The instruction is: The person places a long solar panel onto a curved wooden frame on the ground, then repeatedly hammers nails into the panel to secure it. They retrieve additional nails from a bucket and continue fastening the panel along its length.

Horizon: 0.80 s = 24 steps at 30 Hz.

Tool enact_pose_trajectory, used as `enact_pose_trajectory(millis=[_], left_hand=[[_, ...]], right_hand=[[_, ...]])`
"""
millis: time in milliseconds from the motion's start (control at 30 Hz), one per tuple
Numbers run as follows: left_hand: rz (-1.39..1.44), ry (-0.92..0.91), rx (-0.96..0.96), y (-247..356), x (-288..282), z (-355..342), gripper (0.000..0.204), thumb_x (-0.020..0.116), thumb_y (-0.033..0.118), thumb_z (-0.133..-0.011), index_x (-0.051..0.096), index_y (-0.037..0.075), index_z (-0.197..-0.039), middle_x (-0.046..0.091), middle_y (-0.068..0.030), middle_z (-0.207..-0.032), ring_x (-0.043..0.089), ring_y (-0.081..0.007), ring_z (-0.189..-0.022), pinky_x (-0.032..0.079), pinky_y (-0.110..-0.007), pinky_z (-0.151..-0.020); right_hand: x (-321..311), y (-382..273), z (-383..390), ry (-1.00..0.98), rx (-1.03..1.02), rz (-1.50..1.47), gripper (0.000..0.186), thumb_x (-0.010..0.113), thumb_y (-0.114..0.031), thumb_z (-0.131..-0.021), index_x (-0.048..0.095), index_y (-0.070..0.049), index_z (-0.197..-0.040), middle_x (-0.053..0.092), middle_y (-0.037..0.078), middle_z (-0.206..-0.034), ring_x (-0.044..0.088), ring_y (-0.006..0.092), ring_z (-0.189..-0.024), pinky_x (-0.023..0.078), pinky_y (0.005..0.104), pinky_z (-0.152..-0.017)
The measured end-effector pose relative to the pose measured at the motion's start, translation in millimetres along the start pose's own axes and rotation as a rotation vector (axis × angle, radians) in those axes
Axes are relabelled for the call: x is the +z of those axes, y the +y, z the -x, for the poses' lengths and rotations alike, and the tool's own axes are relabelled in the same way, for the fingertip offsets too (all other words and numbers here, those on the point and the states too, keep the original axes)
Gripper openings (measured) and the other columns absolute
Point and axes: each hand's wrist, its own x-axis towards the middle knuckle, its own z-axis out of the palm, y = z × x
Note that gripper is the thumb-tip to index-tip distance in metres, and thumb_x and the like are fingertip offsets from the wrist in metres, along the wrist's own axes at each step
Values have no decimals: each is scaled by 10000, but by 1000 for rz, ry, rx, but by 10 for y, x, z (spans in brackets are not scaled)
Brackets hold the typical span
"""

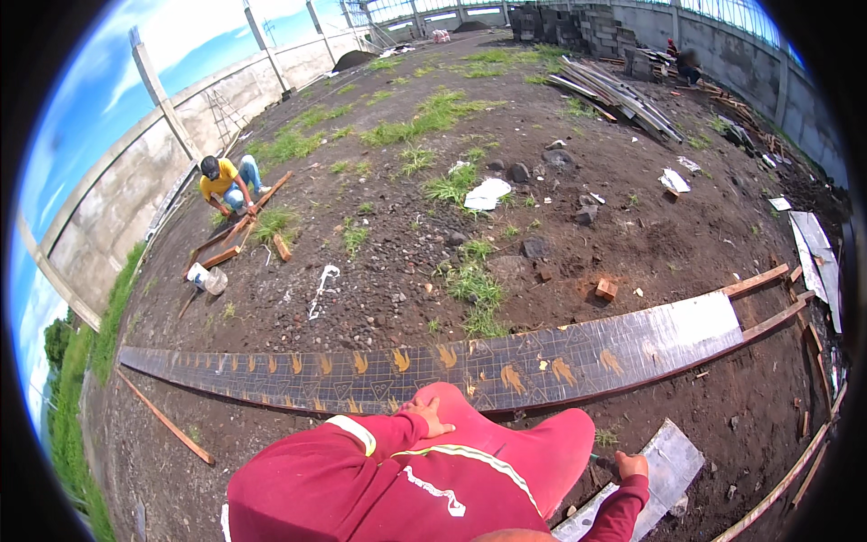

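Head view: the left hand (427, 417) lies flat and released on the person's own red-trousered knee (470, 425), just below the long dark patterned formwork board (506, 366) that runs across the dirt ground (388, 262). The right hand (629, 467) is clenched around a thin tool handle (607, 463), resting over a grey panel offcut (673, 461) at the right side. Judging by the stance, a steady knee brace and a firm grasp low on the handle would keep work along the board accurate. Far beyond the left hand, another person (226, 183) crouches over timber strips (237, 230).

Dark board (433, 366) with orange marks (on a faint grid); red trousers (506, 452), white-striped.
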Motion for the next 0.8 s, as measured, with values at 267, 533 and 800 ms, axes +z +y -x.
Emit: enact_pose_trajectory(millis=[267, 533, 800], left_hand=[[-1, 20, -13, 4, -7, 29, 954, 524, 669, -666, 152, 180, -1396, 186, -229, -1398, 239, -453, -1249, 240, -499, -1012], [-5, -3, -24, 23, -35, 37, 957, 526, 668, -665, 149, 182, -1397, 186, -223, -1399, 244, -445, -1248, 241, -497, -1012], [-5, 3, -13, 18, -31, 34, 960, 531, 663, -664, 150, 172, -1396, 179, -232, -1398, 248, -453, -1243, 245, -507, -1007]], right_hand=[[-93, -110, 110, -2, 0, 23, 443, 607, -392, -676, 646, 44, -742, 615, 239, -728, 617, 345, -758, 465, 400, -711], [-34, -11, 36, 4, -5, 13, 458, 609, -387, -673, 640, 61, -764, 614, 251, -752, 615, 353, -771, 464, 401, -715], [7, 34, -2, 9, -6, -17, 450, 618, -375, -669, 640, 63, -772, 611, 257, -756, 612, 355, -780, 468, 396, -720]])
